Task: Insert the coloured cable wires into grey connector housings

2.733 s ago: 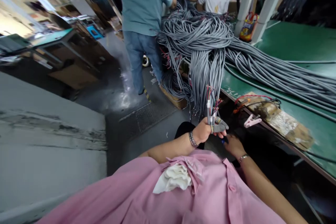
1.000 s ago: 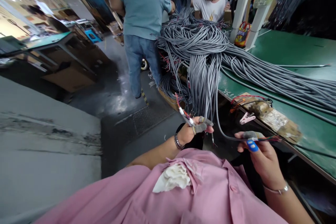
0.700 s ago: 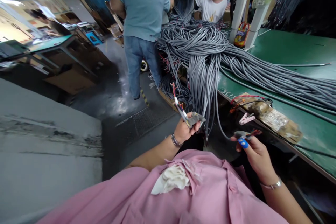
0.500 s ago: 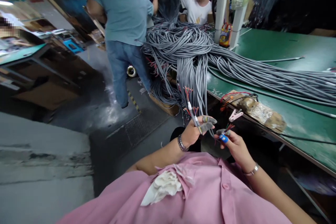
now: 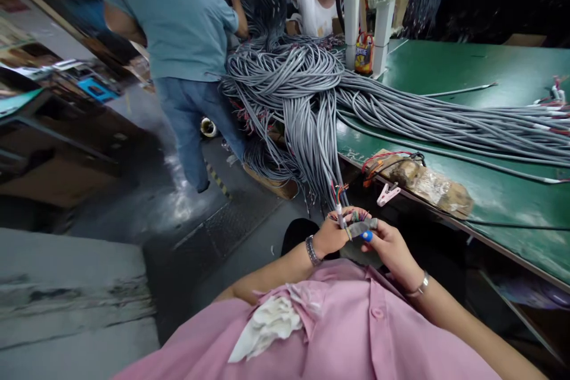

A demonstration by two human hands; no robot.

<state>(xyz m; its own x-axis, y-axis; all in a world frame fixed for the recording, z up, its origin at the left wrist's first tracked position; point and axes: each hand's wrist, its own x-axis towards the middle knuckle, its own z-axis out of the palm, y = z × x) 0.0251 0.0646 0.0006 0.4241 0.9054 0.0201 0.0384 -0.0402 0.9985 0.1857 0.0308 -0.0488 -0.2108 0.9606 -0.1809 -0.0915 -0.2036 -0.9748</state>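
My left hand (image 5: 332, 236), with grey finger covers, is closed around the ends of grey cables (image 5: 339, 214). Coloured wires (image 5: 342, 191) fan out from a white-banded end above the fist, and more thin coloured wires (image 5: 358, 214) show over its fingers. Close against its fingertips is my right hand (image 5: 389, 244), thumb and fingers pinched together, with blue tape (image 5: 367, 236) on a digit. Whatever lies in that pinch is hidden. Just beyond my hands, a thick bundle of grey cables (image 5: 312, 124) hangs over the table's edge.
Long grey cables (image 5: 427, 122) run along the green table (image 5: 472, 65). At its edge sit a taped wooden block (image 5: 427, 181) and a pink clip (image 5: 388, 194). A co-worker in a blue shirt (image 5: 173, 18) stands at the left; another in white (image 5: 314, 9) is behind the heap.
My right hand has moved left against my left hand's fingertips. Coloured wires that stood above my right hand now show over my left fingers. The view has shifted slightly right.
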